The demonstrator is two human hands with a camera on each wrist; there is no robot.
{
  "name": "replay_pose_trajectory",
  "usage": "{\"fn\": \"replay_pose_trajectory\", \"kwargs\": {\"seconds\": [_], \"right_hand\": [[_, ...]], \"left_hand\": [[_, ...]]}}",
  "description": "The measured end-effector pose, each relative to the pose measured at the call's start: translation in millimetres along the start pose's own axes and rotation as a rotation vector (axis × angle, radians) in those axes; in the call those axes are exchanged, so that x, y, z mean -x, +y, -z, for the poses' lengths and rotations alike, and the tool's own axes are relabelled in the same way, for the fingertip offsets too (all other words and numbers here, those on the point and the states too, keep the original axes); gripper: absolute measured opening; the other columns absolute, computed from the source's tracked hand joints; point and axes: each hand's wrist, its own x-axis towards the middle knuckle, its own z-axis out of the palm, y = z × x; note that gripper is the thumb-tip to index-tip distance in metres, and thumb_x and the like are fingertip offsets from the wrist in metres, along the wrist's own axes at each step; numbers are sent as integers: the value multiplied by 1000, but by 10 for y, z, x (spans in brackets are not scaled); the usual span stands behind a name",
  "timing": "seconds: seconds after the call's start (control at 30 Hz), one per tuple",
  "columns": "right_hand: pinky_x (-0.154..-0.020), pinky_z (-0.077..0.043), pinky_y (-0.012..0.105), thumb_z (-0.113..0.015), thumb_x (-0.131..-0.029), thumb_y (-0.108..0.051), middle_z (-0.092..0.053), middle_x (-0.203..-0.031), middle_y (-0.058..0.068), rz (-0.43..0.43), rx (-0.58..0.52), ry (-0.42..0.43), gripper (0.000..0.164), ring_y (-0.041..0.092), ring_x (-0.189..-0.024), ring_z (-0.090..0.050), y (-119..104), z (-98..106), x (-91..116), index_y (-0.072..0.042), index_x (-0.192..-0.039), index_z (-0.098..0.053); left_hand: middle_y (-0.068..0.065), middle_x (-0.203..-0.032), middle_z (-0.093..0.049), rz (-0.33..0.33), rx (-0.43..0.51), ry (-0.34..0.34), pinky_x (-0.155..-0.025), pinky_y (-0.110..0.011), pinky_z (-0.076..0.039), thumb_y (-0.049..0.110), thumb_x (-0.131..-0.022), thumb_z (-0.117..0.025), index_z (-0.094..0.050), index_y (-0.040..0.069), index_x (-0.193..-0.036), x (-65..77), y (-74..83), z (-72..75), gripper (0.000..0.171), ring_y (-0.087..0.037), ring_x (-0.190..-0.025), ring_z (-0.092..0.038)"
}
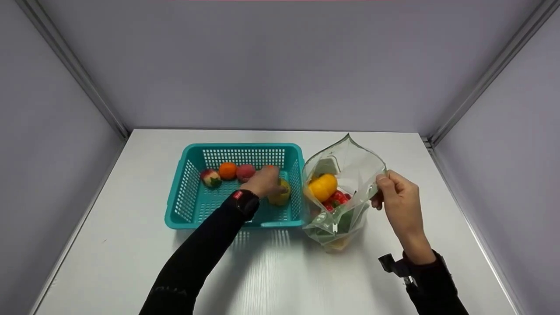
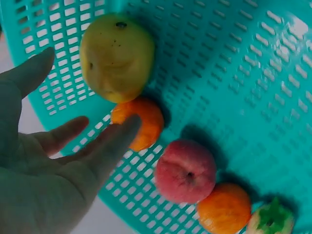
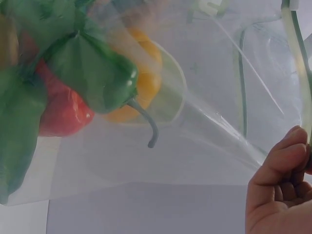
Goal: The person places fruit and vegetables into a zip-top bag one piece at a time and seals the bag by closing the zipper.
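Observation:
My left hand [image 1: 265, 181] is inside the teal basket [image 1: 175, 215], palm above the fruit. In the left wrist view its fingers are spread, near a yellow fruit [image 2: 117, 57] and overlapping a tangerine [image 2: 152, 124]; whether they touch is unclear. A peach [image 2: 185, 171], another tangerine [image 2: 224, 208] and a red-and-cream fruit with a green top [image 1: 211, 178] continue the row. My right hand [image 1: 399, 197] pinches the rim of a clear zip bag [image 1: 361, 164], holding its mouth wide. Within the bag are a yellow pepper [image 1: 323, 187], a red pepper [image 3: 68, 114] and green peppers [image 3: 90, 73].
The basket and the bag stand side by side on a white table [image 1: 109, 245], the bag against the basket's right end. Grey panels [image 1: 271, 65] rise behind and at both sides of the table.

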Motion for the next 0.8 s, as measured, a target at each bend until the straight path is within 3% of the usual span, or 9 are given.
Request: {"fn": "replay_pose_trajectory", "kwargs": {"seconds": [0.1, 0.2, 0.33, 0.5, 0.8], "right_hand": [[-47, -46, 23, -51, -105, -8, -56, -58, 8, -3, -4, -1, 35, 15, -49, -54, -6, 1, -6, 9, -74, -57], [-47, -46, 23, -51, -106, -8, -56, -58, 8, -5, -5, -4, 36, 15, -49, -54, -8, 1, -9, 9, -74, -56], [-47, -46, 23, -51, -106, -8, -56, -58, 8, -7, 2, -9, 36, 15, -49, -54, -5, 3, -6, 9, -74, -56], [-48, -46, 23, -52, -106, -9, -56, -58, 8, -11, 12, -15, 35, 15, -50, -54, 3, 7, -3, 8, -76, -57], [-47, -46, 23, -51, -106, -8, -57, -58, 8, 5, 15, -15, 35, 15, -50, -54, 21, 11, -10, 8, -75, -57]], "left_hand": [[-9, -96, -59, -14, -3, 3, -77, -38, -52, 26, -96, -77, -61, 3, -115, -44, 14, -21, 34, -23, -83, -56], [-7, -88, -55, 0, -22, -36, -71, -36, -49, 21, -96, -73, -61, 4, -110, -75, 33, -52, 25, -23, -77, -53], [-8, -96, -59, 35, -47, -81, -76, -40, -51, 21, -96, -69, -60, 7, -121, -103, 47, -110, 30, -26, -84, -56], [-13, -106, -64, 23, -95, -67, -77, -43, -53, 22, -98, -70, -59, 5, -132, -119, 38, -180, 40, -27, -89, -59], [-9, -90, -61, 7, -106, -83, -63, -39, -46, 18, -96, -73, -62, 8, -116, -78, 67, -145, 26, -24, -74, -54]]}}
